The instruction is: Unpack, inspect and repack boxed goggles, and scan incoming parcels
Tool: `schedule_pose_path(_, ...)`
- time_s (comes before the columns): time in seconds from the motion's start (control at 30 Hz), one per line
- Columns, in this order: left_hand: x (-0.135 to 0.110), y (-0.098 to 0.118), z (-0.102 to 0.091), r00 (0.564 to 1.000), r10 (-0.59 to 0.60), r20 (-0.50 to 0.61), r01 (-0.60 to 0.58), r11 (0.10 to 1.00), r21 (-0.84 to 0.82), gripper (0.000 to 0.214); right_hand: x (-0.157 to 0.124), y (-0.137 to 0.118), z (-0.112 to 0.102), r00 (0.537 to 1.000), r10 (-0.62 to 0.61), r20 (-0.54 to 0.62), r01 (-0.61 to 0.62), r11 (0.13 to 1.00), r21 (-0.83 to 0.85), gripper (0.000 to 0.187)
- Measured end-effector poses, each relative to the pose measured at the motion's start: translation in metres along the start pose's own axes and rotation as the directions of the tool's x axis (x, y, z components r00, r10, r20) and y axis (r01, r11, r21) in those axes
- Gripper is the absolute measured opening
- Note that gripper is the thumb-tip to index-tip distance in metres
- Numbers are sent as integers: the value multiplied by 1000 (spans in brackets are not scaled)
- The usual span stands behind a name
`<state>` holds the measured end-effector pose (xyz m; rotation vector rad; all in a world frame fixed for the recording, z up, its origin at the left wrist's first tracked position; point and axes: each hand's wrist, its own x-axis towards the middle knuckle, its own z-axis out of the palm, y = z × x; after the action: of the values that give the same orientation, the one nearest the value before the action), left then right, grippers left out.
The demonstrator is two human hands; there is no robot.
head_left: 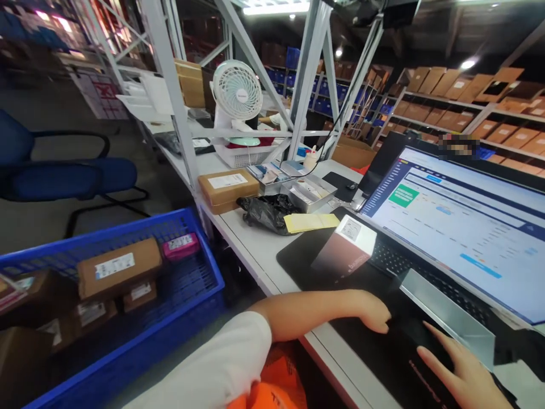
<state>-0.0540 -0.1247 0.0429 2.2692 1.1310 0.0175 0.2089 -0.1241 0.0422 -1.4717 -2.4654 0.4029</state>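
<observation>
My left hand [372, 309] is over the black desk mat [304, 255], its fingers curled closed. Whatever they hold, if anything, is hidden against the dark surface. My right hand [464, 369] is at the lower right, thumb and forefinger spread apart over a black surface with small reddish lettering. I cannot tell whether that surface is part of the mat or a separate item. Beyond my left hand stands a white and pinkish box [347, 250] with a printed label on top. A long silvery box [447, 315] lies in front of the laptop keyboard, just beyond my right hand.
A lit laptop [464, 216] is at the right. Behind the mat are yellow slips [310, 222], a black plastic bag [266, 213], a cardboard parcel [227, 190] and a fan [237, 91]. Metal rack posts rise there. At left, a blue crate [213, 284] holds several parcels.
</observation>
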Motion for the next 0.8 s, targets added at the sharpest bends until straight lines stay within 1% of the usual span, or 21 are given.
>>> schedule_pose_path(0.07,-4,3,-6,1000,27,-9,-28,997,-76,16,-10,5,1,1000,-6,-29,7,999,44,79)
schedule_pose_path(0.13,-9,4,-14,999,53,11,-51,985,-162,21,-19,7,4,997,-39,-62,43,996,72,80)
schedule_pose_path(0.23,-14,2,-23,996,82,41,-68,958,-277,31,-30,2,9,992,-81,-98,86,995,55,78)
schedule_pose_path(0.3,-17,-1,-25,997,78,22,-67,941,-331,33,-35,-10,10,993,-84,-83,86,996,14,78)
schedule_pose_path(0.4,-19,1,-22,997,52,-57,-70,921,-382,35,-40,-40,9,995,-90,-38,87,993,-77,77)
schedule_pose_path(0.5,-21,13,-15,984,25,-178,-99,903,-417,37,-35,-71,8,998,-60,-35,52,982,-180,76)
schedule_pose_path(0.57,-24,26,-8,968,23,-249,-129,898,-422,40,-28,-84,9,999,-42,-34,34,974,-223,77)
schedule_pose_path(0.6,-26,33,-3,957,30,-290,-155,895,-419,40,-26,-88,10,998,-54,-26,46,972,-230,77)
schedule_pose_path(0.67,-28,45,9,909,75,-411,-251,885,-392,37,-23,-90,14,995,-92,-45,79,969,-236,74)
schedule_pose_path(0.73,-29,53,20,831,165,-530,-369,879,-304,36,-23,-89,17,986,-139,-97,116,971,-211,68)
schedule_pose_path(0.8,-28,54,28,761,272,-589,-449,876,-176,37,-23,-85,20,977,-167,-136,148,979,-138,56)
